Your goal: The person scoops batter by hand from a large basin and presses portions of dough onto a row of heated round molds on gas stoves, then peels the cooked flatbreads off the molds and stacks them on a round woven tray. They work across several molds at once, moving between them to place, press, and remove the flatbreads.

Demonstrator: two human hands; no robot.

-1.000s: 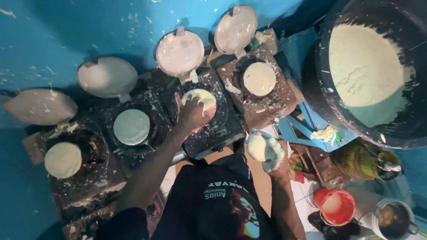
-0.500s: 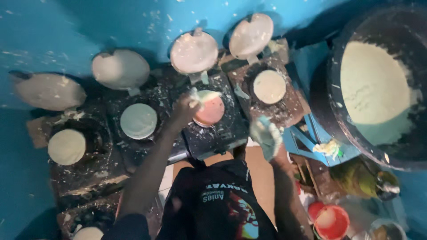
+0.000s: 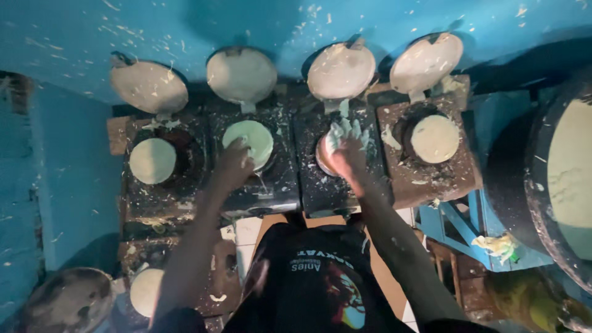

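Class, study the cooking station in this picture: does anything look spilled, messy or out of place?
Yes. Pale batter is splattered across the blue wall and crusted on the dark stove tops. The right hand is coated in batter as it presses on the third round pan; the left hand touches the second pan's disc.

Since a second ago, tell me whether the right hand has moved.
Yes. The right hand, batter-coated, was low beside the body; it has gone up onto the third griddle, under its raised lid.
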